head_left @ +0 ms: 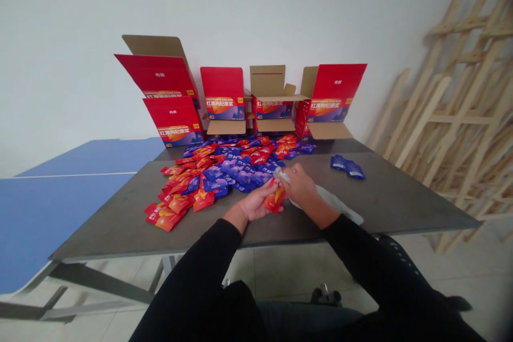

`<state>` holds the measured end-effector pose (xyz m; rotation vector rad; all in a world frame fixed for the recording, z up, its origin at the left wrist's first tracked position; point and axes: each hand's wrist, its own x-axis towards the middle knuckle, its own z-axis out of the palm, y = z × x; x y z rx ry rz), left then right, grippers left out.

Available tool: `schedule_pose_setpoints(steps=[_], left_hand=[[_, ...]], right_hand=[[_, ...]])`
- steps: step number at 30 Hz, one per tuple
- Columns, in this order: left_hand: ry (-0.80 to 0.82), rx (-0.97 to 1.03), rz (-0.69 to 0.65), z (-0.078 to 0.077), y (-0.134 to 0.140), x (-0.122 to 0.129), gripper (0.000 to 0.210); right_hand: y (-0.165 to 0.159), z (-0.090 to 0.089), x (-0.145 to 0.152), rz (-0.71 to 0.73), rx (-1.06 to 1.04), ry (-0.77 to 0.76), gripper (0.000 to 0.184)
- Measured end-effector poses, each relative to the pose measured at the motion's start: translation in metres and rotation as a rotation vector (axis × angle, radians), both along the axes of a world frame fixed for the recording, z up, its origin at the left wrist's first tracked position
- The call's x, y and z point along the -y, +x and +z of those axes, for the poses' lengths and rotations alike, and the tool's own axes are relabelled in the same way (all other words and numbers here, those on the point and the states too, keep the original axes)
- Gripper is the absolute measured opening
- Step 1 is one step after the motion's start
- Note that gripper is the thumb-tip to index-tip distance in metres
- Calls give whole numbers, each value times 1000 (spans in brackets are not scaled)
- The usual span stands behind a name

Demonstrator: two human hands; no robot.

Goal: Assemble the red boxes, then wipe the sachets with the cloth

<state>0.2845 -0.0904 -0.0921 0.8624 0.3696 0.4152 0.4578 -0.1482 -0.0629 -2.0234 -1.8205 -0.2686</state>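
Observation:
My left hand (256,205) is closed around the side of a red pouch (274,201) with an orange print, held upright just above the table's front part. At the pouch's top, my right hand (300,188) is closed on a crumpled whitish piece (281,175), which looks like thin plastic or tissue; its exact kind does not show. A translucent white sheet (339,206) lies on the table under my right forearm. Just beyond my hands spreads a heap of purple pouches (240,171) and red pouches (168,217).
Two purple pouches (348,166) lie apart on the right of the grey table (401,192). Open red cartons (222,91) stand along the back by the wall. A blue table-tennis table (80,197) adjoins on the left. Wooden frames (460,117) lean at the right.

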Motion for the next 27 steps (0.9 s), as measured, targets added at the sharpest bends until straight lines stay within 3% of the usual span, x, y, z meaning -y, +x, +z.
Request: schedule_pose_setpoints(steps=[4, 9, 13, 19, 23, 27], left_hand=[[37, 9, 7, -4, -1, -2, 77], [22, 70, 53, 0, -3, -2, 64], [-14, 150, 127, 4, 0, -3, 51], [-26, 258, 395, 2, 11, -7, 33], [15, 271, 426, -2, 16, -7, 29], [46, 265, 420, 0, 17, -2, 31]], right_hand=[[10, 0, -6, -114, -79, 8, 38], [27, -9, -13, -145, -127, -20, 39], [29, -19, -12, -53, -80, -92, 38], [9, -11, -6, 135, -75, 27, 30], [-9, 0, -7, 277, -326, -18, 35], [-19, 3, -6, 204, -718, -101, 42]])
